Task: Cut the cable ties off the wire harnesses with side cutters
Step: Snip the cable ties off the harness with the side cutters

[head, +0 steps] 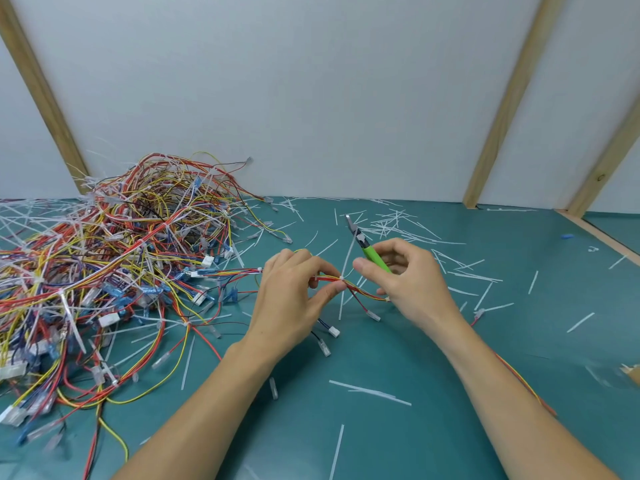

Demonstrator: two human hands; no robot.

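Holding a limp, light harness above the bench: left hand pinches the wires beside the stiff white tie, the best hold; right hand grips both the wires and green cutters, blades pointing away. Left of the harness, a tangled pile snags easily; cut strips litter the bench around it.

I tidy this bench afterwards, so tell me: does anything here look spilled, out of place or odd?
Yes. Cut white tie tails lie strewn across the green mat, thickest near the back wall. The wire harness pile sprawls tangled at the left. A small blue piece lies alone far right.
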